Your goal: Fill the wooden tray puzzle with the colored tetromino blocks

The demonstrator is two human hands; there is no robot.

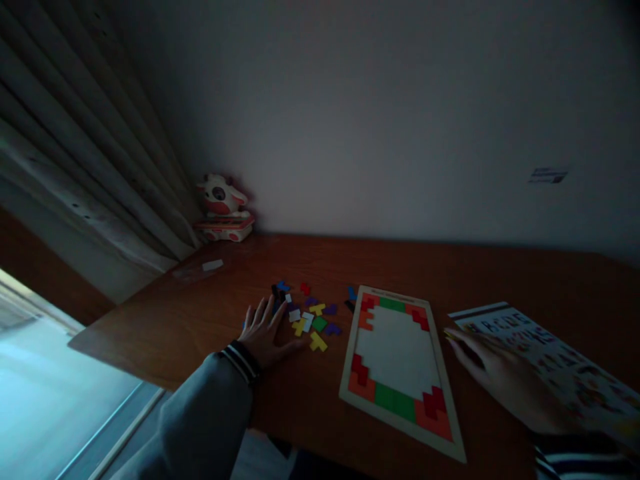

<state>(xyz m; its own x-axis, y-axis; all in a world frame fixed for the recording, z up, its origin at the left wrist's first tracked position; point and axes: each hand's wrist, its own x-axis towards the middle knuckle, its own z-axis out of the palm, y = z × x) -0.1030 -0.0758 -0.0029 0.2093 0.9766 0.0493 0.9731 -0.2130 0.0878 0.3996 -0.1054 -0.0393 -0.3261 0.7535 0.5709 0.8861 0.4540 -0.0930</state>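
Observation:
My left hand (pixel 267 337) lies with its fingers spread at the near left side of a loose pile of coloured puzzle pieces. Among them are a yellow piece (pixel 318 341), a green piece (pixel 319 324), a white piece (pixel 308 321) and a red piece (pixel 305 289); some pieces are partly hidden by my fingers. To the right lies a framed puzzle board (pixel 400 347), with red, orange and green pieces along its top and bottom and a bare middle. Beside the frame's right edge, my right hand (pixel 493 373) pinches a small yellow puzzle piece, mostly hidden by the fingertips.
A printed sheet (pixel 560 367) with letters and pictures lies under and beyond my right hand. A toy cow (pixel 223 207) stands at the table's back left corner, near a curtain (pixel 100 133). A pale slip (pixel 213 265) lies on the wooden table (pixel 475 273).

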